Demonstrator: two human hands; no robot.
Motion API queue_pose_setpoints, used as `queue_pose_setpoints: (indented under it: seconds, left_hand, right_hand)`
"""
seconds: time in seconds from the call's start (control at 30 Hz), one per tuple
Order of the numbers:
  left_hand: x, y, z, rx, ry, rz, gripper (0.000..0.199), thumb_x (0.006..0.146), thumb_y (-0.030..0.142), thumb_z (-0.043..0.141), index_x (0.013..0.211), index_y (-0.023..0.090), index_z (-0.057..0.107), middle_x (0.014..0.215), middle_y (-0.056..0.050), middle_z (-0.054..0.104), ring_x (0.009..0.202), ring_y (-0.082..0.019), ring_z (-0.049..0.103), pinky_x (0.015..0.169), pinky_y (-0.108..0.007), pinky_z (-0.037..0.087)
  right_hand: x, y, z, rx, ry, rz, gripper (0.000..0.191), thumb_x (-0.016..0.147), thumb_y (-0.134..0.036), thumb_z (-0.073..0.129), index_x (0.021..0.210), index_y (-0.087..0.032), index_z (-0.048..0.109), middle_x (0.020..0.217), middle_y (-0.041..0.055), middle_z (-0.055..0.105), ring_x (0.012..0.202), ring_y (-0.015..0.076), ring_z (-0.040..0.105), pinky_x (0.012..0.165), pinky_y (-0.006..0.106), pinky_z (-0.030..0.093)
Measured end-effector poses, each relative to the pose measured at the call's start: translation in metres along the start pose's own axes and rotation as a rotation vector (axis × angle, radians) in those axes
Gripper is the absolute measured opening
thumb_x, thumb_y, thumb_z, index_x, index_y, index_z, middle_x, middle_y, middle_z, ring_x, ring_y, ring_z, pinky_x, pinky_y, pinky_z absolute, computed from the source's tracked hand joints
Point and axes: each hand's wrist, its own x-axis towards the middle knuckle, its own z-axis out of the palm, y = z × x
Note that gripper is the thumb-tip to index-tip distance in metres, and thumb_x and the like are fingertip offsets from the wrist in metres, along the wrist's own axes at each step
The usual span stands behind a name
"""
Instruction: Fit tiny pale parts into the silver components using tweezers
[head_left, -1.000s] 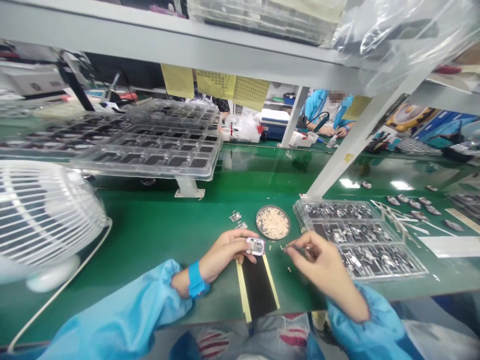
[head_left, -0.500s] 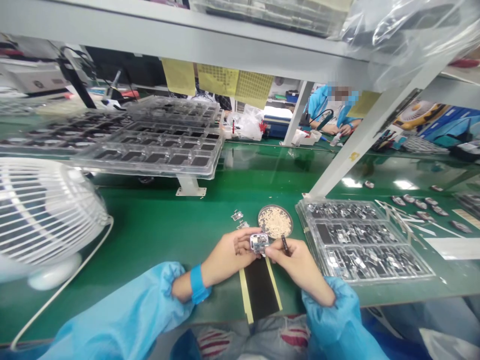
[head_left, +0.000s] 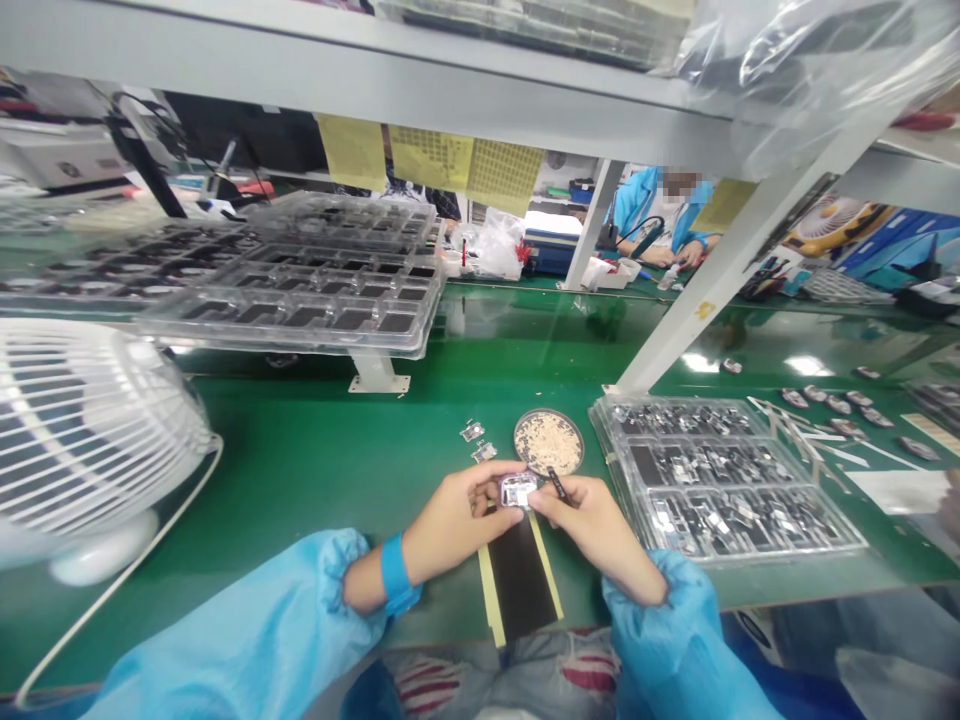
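A small device with a light frame and exposed silvery inner parts (head_left: 517,490) is held above a black mat with yellow edges (head_left: 517,580). My left hand (head_left: 461,510) grips its left side between thumb and fingers. At its right side, the thumb of my right hand (head_left: 589,515) touches it, and that hand also holds a dark, slim tool (head_left: 557,486). Just behind my hands stands a round dish of small pale pieces (head_left: 548,442). Two small metallic parts (head_left: 472,431) lie left of the dish.
A divided clear tray of small parts (head_left: 735,480) lies at right, near a slanted white post (head_left: 697,290). A white fan (head_left: 90,430) stands at left. Clear trays (head_left: 315,290) rest on a raised shelf. Across the bench sits a person in blue (head_left: 652,215).
The device is tilted differently, and the dark tool has swung slightly left with my right hand. At the far right edge, part of another person's hand has come into view.
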Motion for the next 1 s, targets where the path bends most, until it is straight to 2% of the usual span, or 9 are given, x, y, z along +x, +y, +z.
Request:
queue_pose_setpoints:
  seconds: [0.1, 0.2, 0.3, 0.47, 0.57, 0.63, 0.7, 0.77, 1.0]
  left_hand:
    - [0.0, 0.002, 0.0, 0.07, 0.014, 0.021, 0.047, 0.078, 0.024, 0.073, 0.124, 0.018, 0.068, 0.07, 0.002, 0.058, 0.054, -0.01, 0.04, 0.05, -0.021, 0.032]
    - [-0.001, 0.004, -0.001, 0.117, 0.021, 0.035, 0.046, 0.079, 0.024, 0.071, 0.124, 0.019, 0.068, 0.065, 0.004, 0.05, 0.054, -0.01, 0.033, 0.05, -0.021, 0.027]
    - [-0.001, 0.005, -0.001, 0.143, 0.035, 0.045, 0.046, 0.079, 0.023, 0.071, 0.125, 0.018, 0.069, 0.063, 0.005, 0.047, 0.055, -0.01, 0.032, 0.051, -0.022, 0.027]
    - [0.0, 0.001, -0.002, 0.148, 0.084, 0.073, 0.042, 0.081, 0.024, 0.071, 0.123, 0.02, 0.071, 0.066, 0.003, 0.053, 0.056, -0.011, 0.033, 0.053, -0.023, 0.029]
    - [0.001, 0.0, -0.002, 0.054, 0.091, 0.045, 0.044, 0.081, 0.026, 0.074, 0.123, 0.018, 0.071, 0.066, 0.002, 0.061, 0.056, -0.012, 0.043, 0.054, -0.023, 0.036]
    - [0.002, 0.0, -0.002, -0.135, 0.046, -0.005, 0.048, 0.078, 0.027, 0.078, 0.124, 0.015, 0.069, 0.082, -0.003, 0.072, 0.068, -0.015, 0.059, 0.064, -0.026, 0.048]
    - [0.003, 0.002, -0.001, -0.335, -0.011, -0.06, 0.053, 0.075, 0.026, 0.083, 0.124, 0.013, 0.067, 0.103, -0.01, 0.075, 0.085, -0.02, 0.068, 0.077, -0.03, 0.055]
    - [0.004, 0.004, 0.0, -0.441, -0.036, -0.095, 0.055, 0.071, 0.026, 0.086, 0.121, 0.011, 0.067, 0.11, -0.013, 0.075, 0.091, -0.022, 0.071, 0.08, -0.032, 0.057]
    - [0.002, 0.007, 0.002, -0.461, -0.032, -0.053, 0.05, 0.071, 0.02, 0.087, 0.117, 0.01, 0.069, 0.11, -0.013, 0.076, 0.1, -0.024, 0.073, 0.088, -0.032, 0.059]
  right_hand:
    - [0.001, 0.002, -0.001, 0.004, -0.017, 0.006, 0.038, 0.083, -0.045, 0.073, 0.062, -0.014, 0.062, 0.056, -0.0042, 0.05, 0.055, 0.0096, 0.04, 0.055, 0.023, 0.029]
    - [0.002, 0.004, 0.0, 0.009, -0.011, 0.006, 0.04, 0.082, -0.045, 0.073, 0.061, -0.014, 0.061, 0.056, -0.0043, 0.05, 0.055, 0.0095, 0.04, 0.055, 0.023, 0.029]
    - [0.003, 0.004, 0.001, 0.005, 0.011, 0.011, 0.039, 0.081, -0.046, 0.074, 0.061, -0.014, 0.061, 0.056, -0.004, 0.051, 0.055, 0.0097, 0.041, 0.055, 0.023, 0.029]
    - [0.003, 0.002, 0.006, -0.026, 0.085, 0.003, 0.036, 0.079, -0.046, 0.075, 0.066, -0.014, 0.065, 0.06, -0.0021, 0.055, 0.058, 0.0116, 0.046, 0.057, 0.024, 0.034]
    - [0.002, 0.0, 0.012, -0.05, 0.165, -0.043, 0.034, 0.078, -0.044, 0.076, 0.069, -0.016, 0.061, 0.059, -0.0037, 0.052, 0.055, 0.0106, 0.042, 0.054, 0.023, 0.033]
    - [0.002, 0.0, 0.015, -0.011, 0.195, -0.09, 0.031, 0.076, -0.041, 0.079, 0.078, -0.017, 0.06, 0.065, -0.0032, 0.056, 0.056, 0.0105, 0.043, 0.052, 0.023, 0.035]
    - [0.001, 0.0, 0.018, 0.056, 0.184, -0.125, 0.031, 0.076, -0.038, 0.079, 0.09, -0.017, 0.061, 0.079, 0.0004, 0.064, 0.062, 0.0123, 0.051, 0.055, 0.023, 0.039]
    - [0.001, 0.001, 0.019, 0.092, 0.166, -0.136, 0.033, 0.078, -0.037, 0.079, 0.1, -0.017, 0.064, 0.089, 0.0039, 0.067, 0.071, 0.0152, 0.058, 0.059, 0.024, 0.044]
    - [-0.001, 0.003, 0.017, 0.111, 0.182, -0.125, 0.037, 0.075, -0.042, 0.082, 0.099, -0.017, 0.069, 0.087, 0.0052, 0.069, 0.077, 0.0186, 0.063, 0.064, 0.026, 0.05]
